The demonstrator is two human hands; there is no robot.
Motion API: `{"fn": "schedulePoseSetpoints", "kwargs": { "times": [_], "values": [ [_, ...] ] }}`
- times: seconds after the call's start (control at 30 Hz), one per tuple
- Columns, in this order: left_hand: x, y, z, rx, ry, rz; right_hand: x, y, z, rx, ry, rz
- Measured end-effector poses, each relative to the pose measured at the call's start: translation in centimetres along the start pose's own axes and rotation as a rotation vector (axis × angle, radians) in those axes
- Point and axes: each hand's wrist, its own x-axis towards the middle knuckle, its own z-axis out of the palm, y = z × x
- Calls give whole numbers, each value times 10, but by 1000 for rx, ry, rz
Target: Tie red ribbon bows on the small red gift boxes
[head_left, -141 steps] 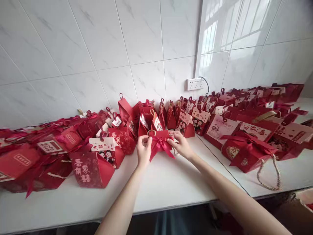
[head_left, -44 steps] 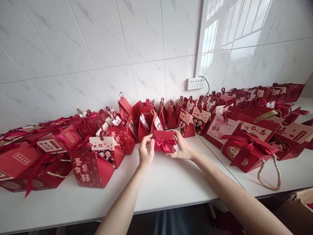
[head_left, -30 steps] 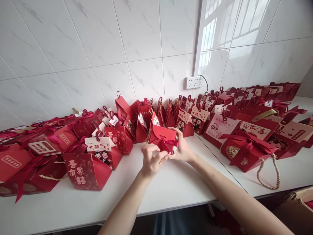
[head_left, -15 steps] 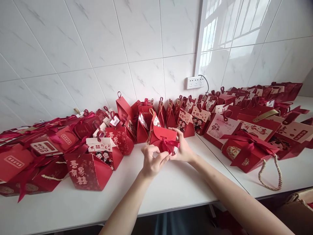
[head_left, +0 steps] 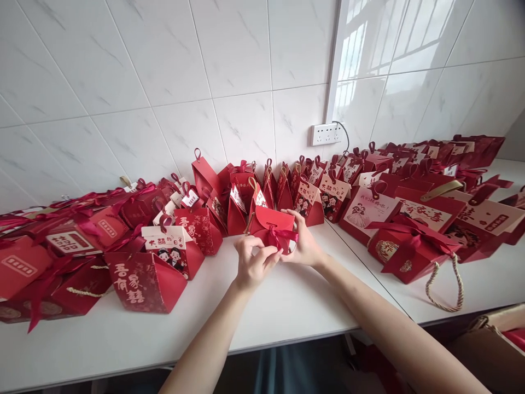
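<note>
A pale, marbled tiled wall (head_left: 172,71) rises behind a white counter (head_left: 287,317), whose dark seam runs diagonally right of the hands. Crowded gift boxes, too tightly overlapped to count, form a left cluster (head_left: 123,213), a middle group (head_left: 205,175) and a right cluster (head_left: 426,202), closing in the space behind and to both sides of the hands. One open cardboard carton (head_left: 476,350) sits low at the right, beyond the counter's front edge. Among the larger boxes, one rope-handled box (head_left: 414,246) stands near the right forearm. Three cartoon-couple boxes are readily distinguished: one left (head_left: 174,251) and two right of centre (head_left: 309,202). Two hands work at the middle of the counter. The right hand (head_left: 304,241) comes in from the lower right, its grip closed around the right end of one red gift box (head_left: 262,219), fingers at the upper corner and thumb below. The left hand (head_left: 254,264) reaches up from below, fingers curled, its grip pinching the lower part of one ribbon bow (head_left: 279,235) on the box's front. The red gift box is tilted just before the middle group; whether it touches the counter cannot be told. One white socket strip (head_left: 326,134) with a dark cable is on the wall.
</note>
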Motion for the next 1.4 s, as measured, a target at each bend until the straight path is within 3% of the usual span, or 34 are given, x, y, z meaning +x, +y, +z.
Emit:
{"fn": "schedulePoseSetpoints", "kwargs": {
  "times": [0.2,0.27,0.33,0.47,0.5,0.57,0.73,0.9,1.03,1.17,1.4],
  "values": [
    [0,-2,0,-21,-16,-10,1,-1,0,-34,-7,-6],
    [2,-2,0,-74,18,-94,1,-1,-1,-73,-4,12],
    [4,-4,1,-159,81,-318,1,-1,-2,-109,-13,73],
    [6,-15,5,-446,104,-1128,2,0,-2,-98,-78,209],
    [5,-18,6,-505,79,-1270,1,0,-2,-94,-108,218],
    [3,-24,7,-578,34,-1406,1,1,-3,-96,-179,226],
    [-2,-32,10,-669,46,-1509,2,0,-7,38,-255,365],
    [-3,-39,9,-602,166,-1545,6,-3,-4,567,-117,698],
    [-6,-46,7,-537,186,-1538,10,-8,-9,949,-99,765],
    [-10,-49,10,-507,135,-1512,12,-7,-20,981,-118,689],
    [-12,-55,12,-436,22,-1441,13,-11,-19,920,-36,736]
  ]
}}
